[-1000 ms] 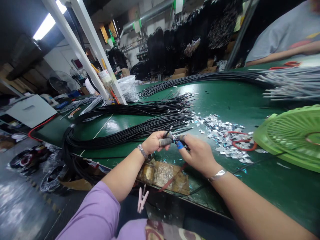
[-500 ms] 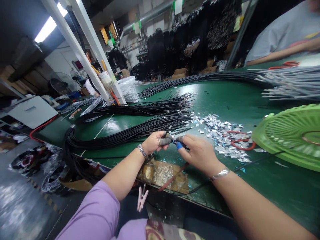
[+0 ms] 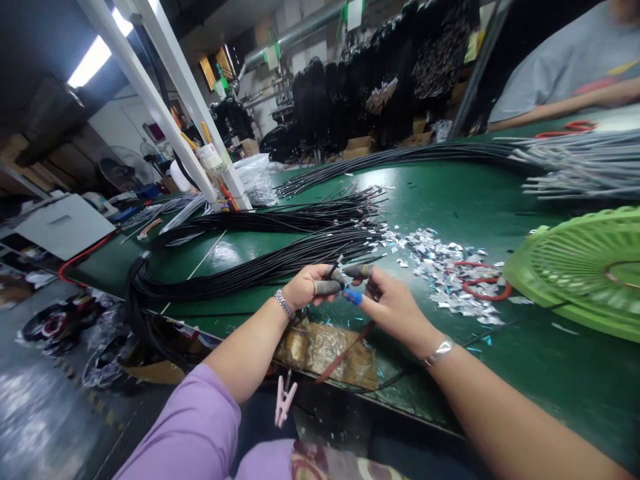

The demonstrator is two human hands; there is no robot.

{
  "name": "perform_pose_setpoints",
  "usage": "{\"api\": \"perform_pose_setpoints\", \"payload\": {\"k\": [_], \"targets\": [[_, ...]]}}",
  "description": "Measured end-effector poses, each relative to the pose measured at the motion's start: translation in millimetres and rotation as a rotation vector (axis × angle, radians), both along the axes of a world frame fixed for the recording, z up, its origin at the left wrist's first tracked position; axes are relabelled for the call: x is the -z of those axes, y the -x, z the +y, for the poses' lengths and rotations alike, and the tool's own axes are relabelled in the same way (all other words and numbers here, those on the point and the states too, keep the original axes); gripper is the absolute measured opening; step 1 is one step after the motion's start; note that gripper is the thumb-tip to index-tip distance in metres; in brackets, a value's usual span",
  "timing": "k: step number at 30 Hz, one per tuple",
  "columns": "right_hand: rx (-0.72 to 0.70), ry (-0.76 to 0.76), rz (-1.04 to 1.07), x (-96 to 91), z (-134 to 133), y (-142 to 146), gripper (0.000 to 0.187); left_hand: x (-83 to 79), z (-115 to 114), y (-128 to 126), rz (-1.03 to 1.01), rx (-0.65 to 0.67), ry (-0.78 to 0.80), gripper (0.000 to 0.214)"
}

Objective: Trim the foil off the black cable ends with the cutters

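Pinched in my left hand [image 3: 313, 285] is a black cable [image 3: 334, 268], its pale tip pointing up past the fingers. Grey coverings wrap the fingertips of that hand. Just to its right, my right hand [image 3: 393, 303] has thumb and forefinger parted around a gap, with blue tape on the thumb and a grey cover on the forefinger. I see nothing clear between them. The part of the cable inside my left fingers is hidden. Behind both hands lies a bundle of black cables [image 3: 250, 265], its cut ends toward the right.
Silvery foil scraps [image 3: 450, 277] are heaped right of my hands, with red-handled scissors [image 3: 487, 288] among them. A green fan [image 3: 575, 267] stands at the right. A taped cardboard piece [image 3: 327, 350] and a pink clothespin [image 3: 285, 402] sit at the table edge. A co-worker's arm [image 3: 560, 110] rests across the table.
My right hand's thumb and forefinger have parted and drawn slightly away from the left fingertips. My left hand keeps its grip in nearly the same place.
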State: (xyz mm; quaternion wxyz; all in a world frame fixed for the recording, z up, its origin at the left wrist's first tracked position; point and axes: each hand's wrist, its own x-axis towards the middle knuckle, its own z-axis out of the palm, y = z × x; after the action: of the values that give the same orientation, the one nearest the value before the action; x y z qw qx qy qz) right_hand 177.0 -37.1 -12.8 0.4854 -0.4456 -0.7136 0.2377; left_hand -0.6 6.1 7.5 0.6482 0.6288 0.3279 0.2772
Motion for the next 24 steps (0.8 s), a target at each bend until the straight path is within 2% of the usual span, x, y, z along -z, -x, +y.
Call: {"api": "perform_pose_setpoints", "payload": {"k": [3,9,18,22,24], "targets": [[-0.039,-0.032,-0.006,1.5,-0.7,2.7,0.023,-1.2,-1.1,-0.2,0.013,0.025,0.011,0.05],[-0.027,-0.105,-0.037,0.3,-1.8,1.5,0.018,-1.3,0.1,1.1,0.033,0.058,0.004,0.049],[-0.018,-0.08,-0.053,-2.1,-3.6,2.3,0.01,-0.7,0.8,1.8,0.088,0.074,-0.044,0.049],[0.045,-0.061,-0.061,1.2,-1.2,2.6,0.006,0.8,-0.1,-2.0,0.079,0.001,-0.052,0.045],[0.097,-0.059,-0.032,3.7,0.5,2.1,0.02,1.6,0.1,-4.2,0.063,-0.069,-0.062,0.042]]}}
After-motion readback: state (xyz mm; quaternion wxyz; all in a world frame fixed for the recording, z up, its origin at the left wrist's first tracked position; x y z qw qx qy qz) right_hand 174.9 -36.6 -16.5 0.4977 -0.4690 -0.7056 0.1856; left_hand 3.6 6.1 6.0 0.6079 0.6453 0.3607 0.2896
